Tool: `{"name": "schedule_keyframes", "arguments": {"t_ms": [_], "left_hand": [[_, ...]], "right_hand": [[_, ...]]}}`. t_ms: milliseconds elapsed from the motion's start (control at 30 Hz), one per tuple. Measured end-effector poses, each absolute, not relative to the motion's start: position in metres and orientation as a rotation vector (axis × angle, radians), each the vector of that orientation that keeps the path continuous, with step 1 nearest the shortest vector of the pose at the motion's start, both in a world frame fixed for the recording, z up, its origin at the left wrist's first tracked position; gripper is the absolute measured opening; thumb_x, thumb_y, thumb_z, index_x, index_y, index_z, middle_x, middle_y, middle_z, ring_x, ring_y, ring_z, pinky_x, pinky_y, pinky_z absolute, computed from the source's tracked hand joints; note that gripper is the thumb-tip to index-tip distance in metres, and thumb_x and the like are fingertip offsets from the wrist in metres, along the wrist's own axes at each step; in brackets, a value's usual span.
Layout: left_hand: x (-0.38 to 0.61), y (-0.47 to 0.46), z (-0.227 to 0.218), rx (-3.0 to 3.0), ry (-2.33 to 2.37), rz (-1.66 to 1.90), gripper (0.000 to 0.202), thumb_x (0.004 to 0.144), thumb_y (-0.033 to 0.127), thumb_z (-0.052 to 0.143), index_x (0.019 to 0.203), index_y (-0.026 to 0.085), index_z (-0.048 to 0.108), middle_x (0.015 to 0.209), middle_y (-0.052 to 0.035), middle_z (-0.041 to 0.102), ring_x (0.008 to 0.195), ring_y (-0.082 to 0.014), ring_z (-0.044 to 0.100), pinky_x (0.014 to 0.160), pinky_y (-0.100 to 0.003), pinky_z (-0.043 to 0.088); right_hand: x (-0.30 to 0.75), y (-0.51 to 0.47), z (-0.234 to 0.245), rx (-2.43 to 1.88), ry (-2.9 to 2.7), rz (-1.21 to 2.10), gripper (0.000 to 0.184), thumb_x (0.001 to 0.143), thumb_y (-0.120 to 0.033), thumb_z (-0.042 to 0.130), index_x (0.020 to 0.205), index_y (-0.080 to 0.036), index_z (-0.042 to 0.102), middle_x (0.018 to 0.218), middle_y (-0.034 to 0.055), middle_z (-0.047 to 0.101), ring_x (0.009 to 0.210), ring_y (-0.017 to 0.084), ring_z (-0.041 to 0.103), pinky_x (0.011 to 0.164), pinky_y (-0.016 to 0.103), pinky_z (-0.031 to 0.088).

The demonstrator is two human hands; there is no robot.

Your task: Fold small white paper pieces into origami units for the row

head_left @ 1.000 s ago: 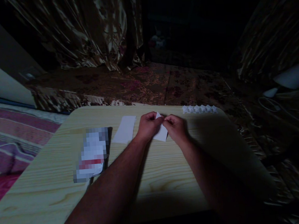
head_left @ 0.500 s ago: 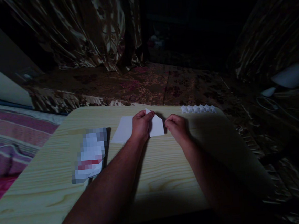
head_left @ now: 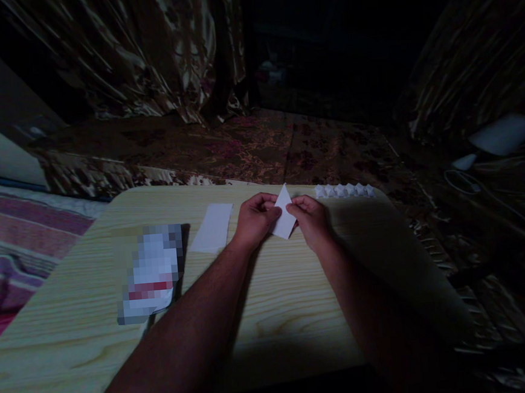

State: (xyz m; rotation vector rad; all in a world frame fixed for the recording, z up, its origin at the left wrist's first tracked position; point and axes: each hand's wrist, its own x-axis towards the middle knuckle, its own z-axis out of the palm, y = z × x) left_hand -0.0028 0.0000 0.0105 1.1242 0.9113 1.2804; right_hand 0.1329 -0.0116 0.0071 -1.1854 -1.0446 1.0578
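Got my left hand (head_left: 253, 222) and right hand (head_left: 312, 217) both pinching one folded white paper (head_left: 286, 224) over the worktop (head_left: 292, 285), six little white stars (head_left: 339, 191) lined up far right, one flat white rectangle (head_left: 213, 227) left.

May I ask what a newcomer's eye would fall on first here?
Probably the pointed white paper held between the left hand and right hand, pale in the dim light. Next, the row of small white star-shaped pieces near the far edge of the table, on the right. Left of the hands lie a flat white sheet and, farther left, a pixelated object.
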Motion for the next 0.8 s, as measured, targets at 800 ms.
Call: {"name": "schedule_keyframes", "arguments": {"t_ms": [800], "left_hand": [[-0.0023,0.0031,0.0075,1.081,0.926,1.348,0.021,0.059,0.024,0.074,0.077,0.015,0.072,0.070,-0.0035,0.068,0.057,-0.0129,0.058,0.056,-0.025,0.045]], "right_hand": [[0.1419,-0.0119,0.0074,-1.057,-1.231,1.078,0.020,0.072,-0.031,0.061,0.086,-0.020,0.069,0.074,0.0000,0.068,0.059,0.012,0.059,0.048,0.022,0.049]]}}
